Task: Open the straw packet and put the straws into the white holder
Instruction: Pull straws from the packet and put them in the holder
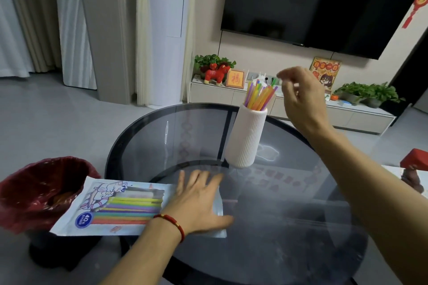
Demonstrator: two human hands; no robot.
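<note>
A white ribbed holder (pixel 246 136) stands upright on the round glass table (pixel 289 227), with several coloured straws (pixel 259 95) sticking out of its top. My right hand (pixel 301 102) hovers just right of the straw tips, fingers loosely curled, and nothing visible is in it. The straw packet (pixel 115 208) lies flat across the table's left edge, printed with a cartoon and coloured straws. My left hand (pixel 199 201) rests flat on the packet's right end, fingers spread.
A bin with a dark red liner (pixel 39 190) stands on the floor left of the table, under the packet's left end. A red box (pixel 415 161) sits at the right edge. A TV cabinet with plants and ornaments (pixel 231 92) lies beyond the table.
</note>
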